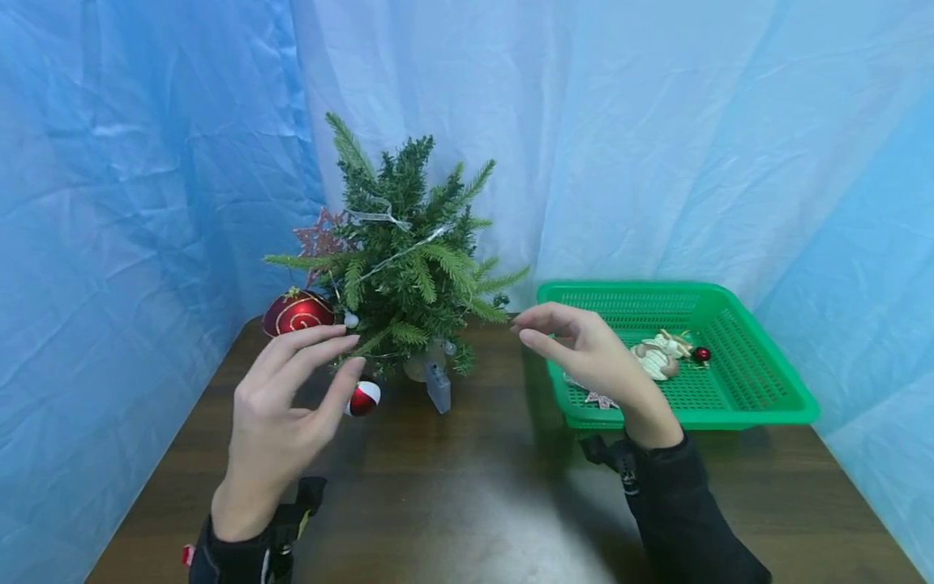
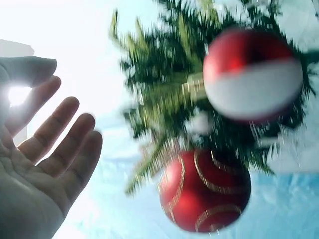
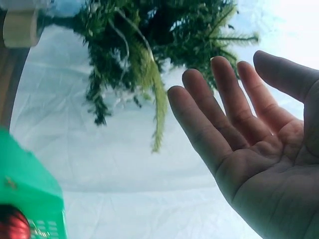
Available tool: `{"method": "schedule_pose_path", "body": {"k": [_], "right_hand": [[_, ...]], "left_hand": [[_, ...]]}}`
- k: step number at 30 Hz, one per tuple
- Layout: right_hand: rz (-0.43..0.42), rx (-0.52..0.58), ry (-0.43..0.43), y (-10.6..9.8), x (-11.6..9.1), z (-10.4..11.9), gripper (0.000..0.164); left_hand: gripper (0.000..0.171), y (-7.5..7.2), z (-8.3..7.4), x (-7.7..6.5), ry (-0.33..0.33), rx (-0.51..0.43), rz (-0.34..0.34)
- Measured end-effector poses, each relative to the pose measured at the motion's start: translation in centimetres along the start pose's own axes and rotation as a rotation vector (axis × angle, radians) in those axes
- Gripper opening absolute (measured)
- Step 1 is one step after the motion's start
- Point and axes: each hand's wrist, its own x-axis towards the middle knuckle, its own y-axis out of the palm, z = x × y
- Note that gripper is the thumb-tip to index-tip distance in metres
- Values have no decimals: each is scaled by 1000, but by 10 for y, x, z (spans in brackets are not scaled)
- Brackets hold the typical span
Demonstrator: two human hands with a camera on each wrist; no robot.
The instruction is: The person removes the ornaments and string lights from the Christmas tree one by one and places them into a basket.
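A small green artificial Christmas tree (image 1: 416, 251) stands on the table between my two hands. My left hand (image 1: 280, 405) is raised in front of its left side, fingers relaxed and holding nothing. Close by hang a red ball ornament with gold swirls (image 2: 204, 191) and a red-and-white ball (image 2: 253, 74). A pink glitter star (image 1: 319, 239) sits on the tree's left, behind the swirled ball. My right hand (image 3: 259, 144), its fingers loosely bent and holding nothing, hovers at the tree's right, overlapping the green basket in the head view.
The green plastic basket (image 1: 773, 381) stands on the right of the dark wooden table (image 1: 452, 503). In it lie a cream figure ornament (image 1: 655, 357), a small red ball (image 1: 701, 354) and a star (image 1: 601, 400). A translucent box (image 1: 438, 388) leans at the tree's base. Blue curtains surround the table.
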Motion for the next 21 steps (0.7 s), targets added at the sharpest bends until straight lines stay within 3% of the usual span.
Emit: {"method": "schedule_pose_path", "body": {"k": [3,8,21], "right_hand": [[17,27,-4,8,-1,1,24],[53,24,-8,21,-2,2,25],[144,21,-53,52,0,9,31]], "left_hand": [[24,-13,11,-2,-108,-31,27],[39,-27,26,-7,-264,-79,98],[31,-40,52,-14,-484,-211,289]]}}
